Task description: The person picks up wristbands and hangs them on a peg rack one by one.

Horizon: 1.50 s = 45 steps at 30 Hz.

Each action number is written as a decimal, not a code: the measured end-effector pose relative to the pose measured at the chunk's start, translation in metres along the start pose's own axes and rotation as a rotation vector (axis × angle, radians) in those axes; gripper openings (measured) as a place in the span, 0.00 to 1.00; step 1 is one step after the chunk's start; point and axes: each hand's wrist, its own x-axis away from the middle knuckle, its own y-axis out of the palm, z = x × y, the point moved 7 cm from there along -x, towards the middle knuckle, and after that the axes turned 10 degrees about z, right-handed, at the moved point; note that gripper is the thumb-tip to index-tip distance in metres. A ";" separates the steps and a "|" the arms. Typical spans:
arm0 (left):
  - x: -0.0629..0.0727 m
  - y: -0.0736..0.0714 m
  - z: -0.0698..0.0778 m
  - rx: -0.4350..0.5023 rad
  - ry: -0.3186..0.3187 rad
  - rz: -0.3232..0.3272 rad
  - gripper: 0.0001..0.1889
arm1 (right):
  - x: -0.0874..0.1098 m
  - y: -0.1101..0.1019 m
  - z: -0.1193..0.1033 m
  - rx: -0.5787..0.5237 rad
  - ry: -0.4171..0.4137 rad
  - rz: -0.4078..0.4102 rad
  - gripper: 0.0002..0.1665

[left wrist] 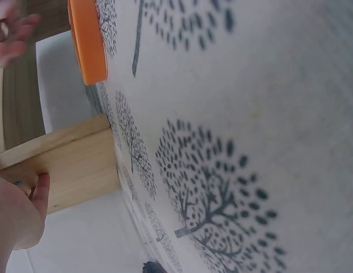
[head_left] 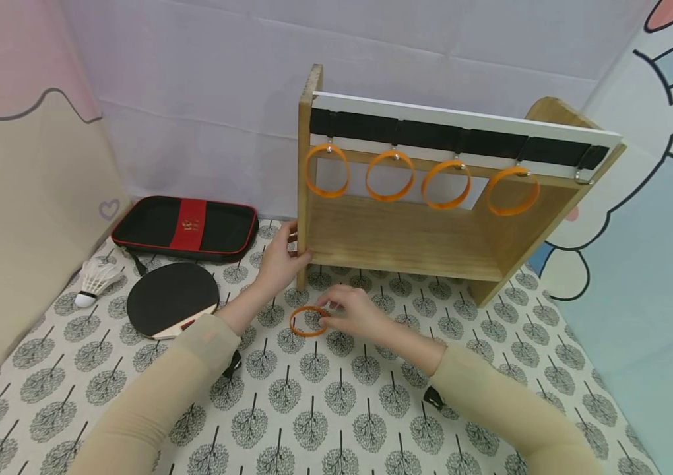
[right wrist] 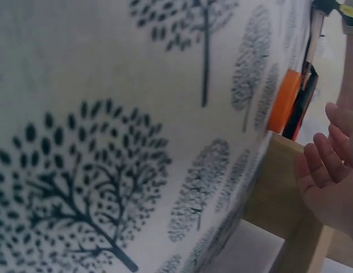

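Note:
My left hand (head_left: 280, 264) holds the left side panel of a wooden rack (head_left: 402, 227), thumb at the panel's front edge and fingers along its outer face. In the left wrist view, a finger (left wrist: 41, 196) lies against the wood. An orange ring (head_left: 307, 334) rests on the patterned cloth in front of the rack. Over its right rim hovers my right hand (head_left: 357, 313), fingers loosely bent. The right wrist view shows that hand (right wrist: 332, 176) apart from the ring (right wrist: 283, 105). Similar orange rings (head_left: 328, 194) hang from hooks along the rack's black-and-white bar.
On the left lie a black paddle (head_left: 170, 297), a shuttlecock (head_left: 96, 280) and a black case (head_left: 155, 224) with a red band. One hook (head_left: 582, 177) at the bar's right end bears no ring. Fabric walls (head_left: 206, 99) stand behind and at both sides.

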 end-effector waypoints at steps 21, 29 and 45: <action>0.001 0.002 -0.003 0.014 -0.003 -0.003 0.34 | -0.002 0.027 0.027 0.120 0.022 -0.157 0.13; 0.001 0.000 -0.005 0.014 -0.011 0.002 0.34 | 0.000 0.023 0.027 0.029 0.093 -0.124 0.11; 0.000 0.000 -0.002 0.021 -0.011 0.001 0.34 | 0.006 0.000 0.019 -0.090 0.146 -0.009 0.05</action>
